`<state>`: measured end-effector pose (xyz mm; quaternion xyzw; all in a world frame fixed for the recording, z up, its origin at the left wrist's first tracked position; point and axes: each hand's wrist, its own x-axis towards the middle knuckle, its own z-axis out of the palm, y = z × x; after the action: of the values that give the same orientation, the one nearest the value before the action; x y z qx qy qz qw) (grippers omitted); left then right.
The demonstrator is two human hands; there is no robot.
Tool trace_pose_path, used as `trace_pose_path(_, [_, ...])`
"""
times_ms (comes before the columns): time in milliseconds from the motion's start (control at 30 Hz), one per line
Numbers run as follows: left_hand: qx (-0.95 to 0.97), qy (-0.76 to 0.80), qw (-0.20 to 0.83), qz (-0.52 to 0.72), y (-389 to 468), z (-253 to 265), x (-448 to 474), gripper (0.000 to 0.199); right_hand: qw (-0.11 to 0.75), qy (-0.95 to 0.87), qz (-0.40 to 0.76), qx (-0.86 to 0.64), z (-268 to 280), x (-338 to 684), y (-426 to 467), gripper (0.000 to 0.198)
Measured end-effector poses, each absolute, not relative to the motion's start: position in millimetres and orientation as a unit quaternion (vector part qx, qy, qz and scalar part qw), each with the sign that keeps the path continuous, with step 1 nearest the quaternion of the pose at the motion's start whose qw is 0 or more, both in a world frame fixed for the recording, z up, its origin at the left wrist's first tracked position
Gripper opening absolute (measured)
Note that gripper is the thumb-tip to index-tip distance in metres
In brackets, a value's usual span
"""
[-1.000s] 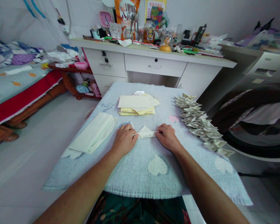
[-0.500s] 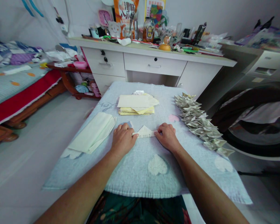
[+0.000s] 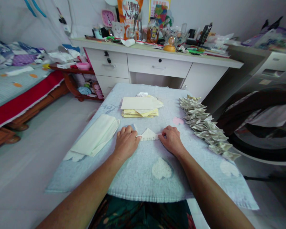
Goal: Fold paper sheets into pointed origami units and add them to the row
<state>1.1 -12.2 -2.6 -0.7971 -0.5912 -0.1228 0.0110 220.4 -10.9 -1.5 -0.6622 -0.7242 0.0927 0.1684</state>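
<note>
A small folded piece of paper (image 3: 148, 135) with a pointed top and a straight strip along its bottom lies on the cloth-covered table (image 3: 135, 178). My left hand (image 3: 127, 140) pinches its left end between thumb and fingers. At the right end, my right hand (image 3: 171, 139) is closed on the strip with its fingers curled. Left of my left hand lies a larger pale folded sheet bundle (image 3: 95, 135). Beyond both hands sits a stack of cream and yellow paper (image 3: 139, 105). To the right runs a row of folded paper boats (image 3: 202, 125) nested together.
A white desk (image 3: 158, 65) stands behind the table, crowded with a jar (image 3: 153, 31), a pink clock (image 3: 108, 18) and other items. On the right is a washing machine (image 3: 262, 117) with cloth in its open-looking drum. A bed (image 3: 26, 86) and a low wooden stand (image 3: 70, 83) are at left.
The whole view has shifted very slightly. Both hands keep the same hold on the folded paper, with no visible change in it.
</note>
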Motion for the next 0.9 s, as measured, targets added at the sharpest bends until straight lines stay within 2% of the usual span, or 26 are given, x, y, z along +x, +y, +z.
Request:
trace_pose_path(400, [-0.795,-0.594,0.013,-0.122,-11.2,-2.6,2.1,0.025,0.169,-0.726,0.081,-0.662,-4.1,221.2,-10.7,0.016])
trace_pose_path(600, [-0.790,-0.595,-0.011,-0.147,-10.7,-4.2,2.5,0.016,0.179,-0.723,0.070,-0.664,-4.9,219.8,-13.6,0.009])
trace_pose_path(767, [-0.792,-0.569,-0.047,-0.215,-8.0,-8.6,4.9,0.026,0.195,-0.757,0.042,-0.622,-0.5,214.4,-16.8,0.017])
trace_pose_path(900, [-0.831,-0.514,-0.087,-0.196,-4.1,-12.3,4.3,0.017,0.150,-0.820,0.069,-0.548,2.9,208.3,-17.1,0.022])
